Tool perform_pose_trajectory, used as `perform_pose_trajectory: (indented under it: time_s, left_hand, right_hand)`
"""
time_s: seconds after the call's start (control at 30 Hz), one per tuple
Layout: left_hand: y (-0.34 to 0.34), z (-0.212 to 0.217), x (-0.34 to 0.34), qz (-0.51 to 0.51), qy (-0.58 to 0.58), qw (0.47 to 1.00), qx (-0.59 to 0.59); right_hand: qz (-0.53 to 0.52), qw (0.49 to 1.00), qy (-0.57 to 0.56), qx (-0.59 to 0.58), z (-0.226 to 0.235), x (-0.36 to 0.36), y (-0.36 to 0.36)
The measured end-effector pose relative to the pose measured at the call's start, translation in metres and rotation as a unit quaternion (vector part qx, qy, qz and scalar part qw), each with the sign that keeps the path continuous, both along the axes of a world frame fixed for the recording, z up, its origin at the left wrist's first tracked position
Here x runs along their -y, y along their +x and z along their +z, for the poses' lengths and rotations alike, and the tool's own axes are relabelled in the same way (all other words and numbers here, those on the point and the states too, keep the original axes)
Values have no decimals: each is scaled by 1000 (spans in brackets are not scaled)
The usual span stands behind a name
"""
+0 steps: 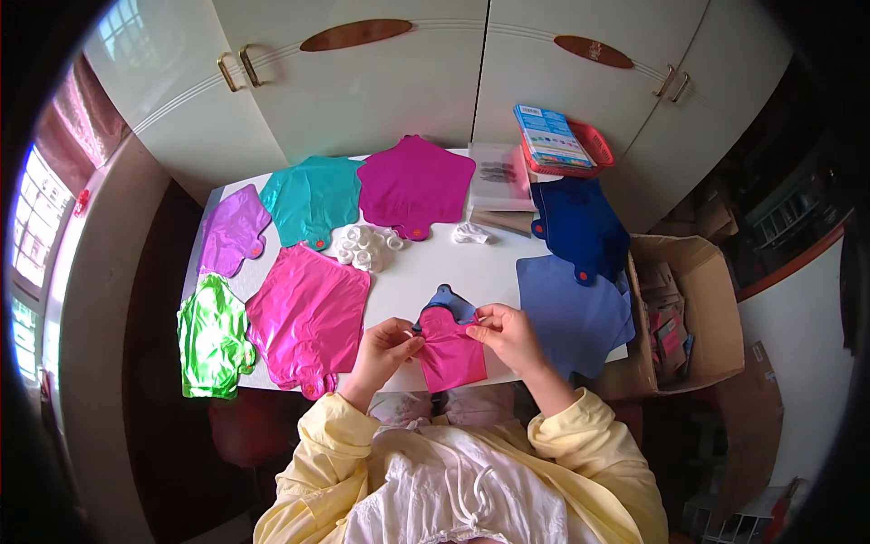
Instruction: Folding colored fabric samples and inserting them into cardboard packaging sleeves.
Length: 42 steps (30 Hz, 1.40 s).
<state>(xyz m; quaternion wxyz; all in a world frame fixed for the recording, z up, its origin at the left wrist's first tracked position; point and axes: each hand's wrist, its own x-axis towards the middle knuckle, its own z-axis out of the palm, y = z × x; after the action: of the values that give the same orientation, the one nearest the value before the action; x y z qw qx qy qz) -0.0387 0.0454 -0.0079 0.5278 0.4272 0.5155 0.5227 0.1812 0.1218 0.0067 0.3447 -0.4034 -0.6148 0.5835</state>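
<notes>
At the table's near edge, my two hands hold a small pink foil piece [453, 358], which looks like a flat, folded foil balloon. My left hand [388, 346] pinches its upper left edge. My right hand [510, 337] pinches its upper right corner between thumb and finger. Behind its top edge, a blue foil piece [446, 297] with a rounded tab sticks out; its lower part is hidden. A larger pink foil sheet [308, 308] lies left of my left hand. To the right of my right hand lies a slate-blue foil sheet [571, 308].
Green [213, 335], lilac [234, 227], teal [313, 201], magenta [417, 186] and navy [584, 231] foil sheets ring the white table [435, 263]. White rolls [362, 249] sit among them. A red basket [594, 145] holds printed packets [551, 136]. An open cardboard box [711, 308] stands right.
</notes>
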Motion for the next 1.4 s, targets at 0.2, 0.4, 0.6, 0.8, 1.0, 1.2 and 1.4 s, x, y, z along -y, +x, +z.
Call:
perform_pose_trajectory:
  time_s: [0.2, 0.4, 0.6, 0.8, 1.0, 1.2, 1.4]
  left_hand:
    - [-2, 5, -27, -41, -74, 980, -182]
    - [-3, 8, -38, -36, -16, 941, -335]
    - [2, 16, -40, -24, -47, 933, -357]
    - [-1, 7, -37, -39, 25, 918, -394]
    - [9, 9, -22, -34, 203, 819, -535]
    - [13, 16, -14, -80, 315, 689, -648]
    - [20, 15, -16, -107, 377, 644, -658]
  right_hand:
    - [119, 970, 24, 210, -7, -47, 8]
    - [136, 979, -74, 133, -16, -60, 3]
    - [128, 978, -56, 152, -17, -60, 2]
    - [147, 950, 139, 237, -8, -59, 0]
    - [148, 911, 322, 212, -16, -58, 5]
    - [138, 859, 439, 223, -9, -56, 4]
    - [110, 837, 471, 256, -17, -54, 1]
